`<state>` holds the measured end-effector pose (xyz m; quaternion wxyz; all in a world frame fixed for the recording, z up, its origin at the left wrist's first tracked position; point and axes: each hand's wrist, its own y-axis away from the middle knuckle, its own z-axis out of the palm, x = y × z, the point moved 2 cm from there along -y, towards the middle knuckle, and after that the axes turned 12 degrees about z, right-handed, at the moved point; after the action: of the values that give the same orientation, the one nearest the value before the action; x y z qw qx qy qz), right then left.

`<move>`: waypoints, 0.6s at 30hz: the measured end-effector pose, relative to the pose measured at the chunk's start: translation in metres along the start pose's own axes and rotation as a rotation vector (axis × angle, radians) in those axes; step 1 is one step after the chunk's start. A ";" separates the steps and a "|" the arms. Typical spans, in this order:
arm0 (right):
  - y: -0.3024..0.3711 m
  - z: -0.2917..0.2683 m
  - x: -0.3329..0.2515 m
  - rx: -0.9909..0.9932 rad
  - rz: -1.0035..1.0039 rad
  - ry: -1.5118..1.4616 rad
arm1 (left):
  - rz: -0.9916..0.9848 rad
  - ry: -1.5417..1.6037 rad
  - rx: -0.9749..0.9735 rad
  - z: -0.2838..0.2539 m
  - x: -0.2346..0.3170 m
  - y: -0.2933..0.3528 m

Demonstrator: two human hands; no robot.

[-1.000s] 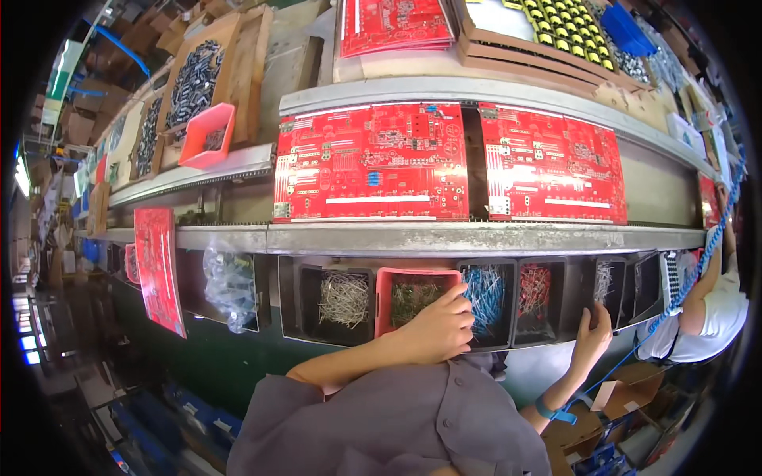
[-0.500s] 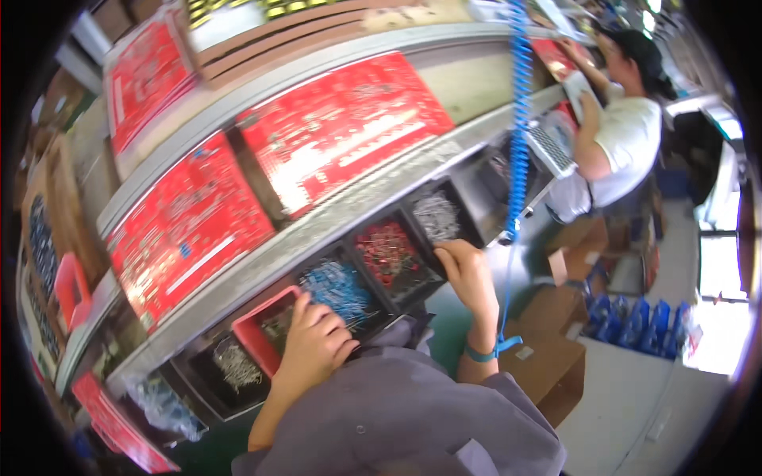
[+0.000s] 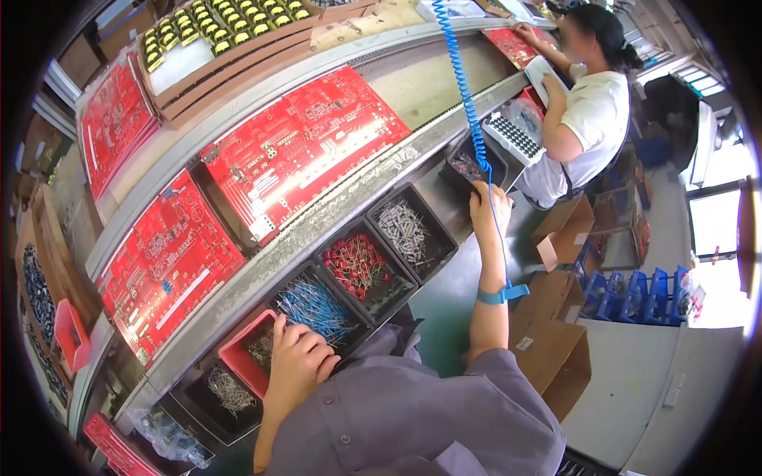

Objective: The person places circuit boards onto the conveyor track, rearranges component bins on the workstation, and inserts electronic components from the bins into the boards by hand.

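My left hand point(image 3: 300, 361) lies at the bins by my waist, fingers bent and held together. Its thumb side touches the rim of the red bin point(image 3: 230, 353), and the fingers hang over a black bin of blue parts with wire leads point(image 3: 313, 305); what is under them is hidden. Reaching forward on the right, my right hand point(image 3: 490, 210) has its fingers curled at the near rim of another black bin point(image 3: 454, 178). A blue wrist strap point(image 3: 503, 294) circles that wrist, joined to a coiled blue cord point(image 3: 460, 75).
Bins of red parts point(image 3: 357, 266), grey parts point(image 3: 405, 230) and bare-wire parts point(image 3: 230, 389) line the bench edge. Red circuit boards point(image 3: 305, 143) lie on the rail beyond. A co-worker in a white shirt point(image 3: 599, 111) sits at right. Cardboard boxes point(image 3: 548, 349) stand beside me.
My right hand has moved forward from the grey parts' bin to the bin beyond it. My left hand stays by the red bin. The view has shifted, and the boards look sharper.
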<state>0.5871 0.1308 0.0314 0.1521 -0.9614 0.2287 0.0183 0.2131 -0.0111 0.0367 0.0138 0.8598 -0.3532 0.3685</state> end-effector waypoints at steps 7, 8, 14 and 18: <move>0.031 -0.014 -0.023 -0.062 -0.144 -0.305 | -0.006 -0.005 -0.010 -0.003 -0.001 0.002; 0.036 -0.019 -0.028 -0.069 -0.149 -0.312 | -0.016 -0.010 -0.010 -0.002 -0.002 0.002; 0.049 -0.021 -0.037 -0.195 -0.138 -0.392 | 0.005 0.008 0.001 -0.001 -0.001 0.006; 0.052 -0.028 -0.038 -0.314 -0.087 -0.339 | 0.013 0.233 0.056 -0.011 -0.001 0.009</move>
<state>0.5292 0.0950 0.0470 0.0375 -0.9654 0.1525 0.2081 0.1999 -0.0139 0.0421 0.0281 0.8089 -0.3444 0.4757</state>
